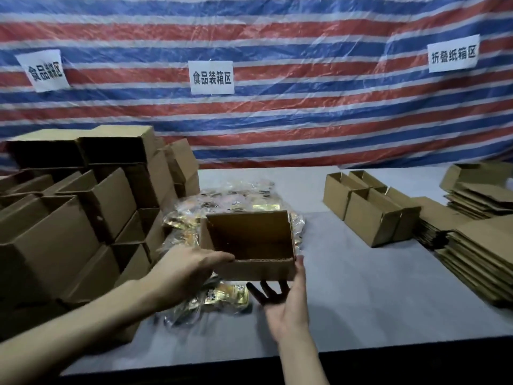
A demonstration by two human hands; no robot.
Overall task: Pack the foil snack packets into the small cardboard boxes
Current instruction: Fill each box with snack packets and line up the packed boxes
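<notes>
A small open cardboard box point(251, 269) hangs tilted above the grey table point(361, 287), its opening facing me and nothing visible inside. My left hand point(191, 269) grips its near left corner, thumb on the rim. Palm up under the near right corner, my right hand point(288, 304) supports it with spread fingers beneath and the thumb against the right side. A heap of gold foil snack packets point(236, 200) lies behind the box. More packets point(229, 297) lie under it near my hands.
Stacked assembled boxes point(83, 218) fill the left side of the table. A few open boxes point(369, 215) stand at the right middle, and piles of flattened cartons point(483, 254) lie at the far right. A striped tarp with paper signs point(212, 77) hangs behind.
</notes>
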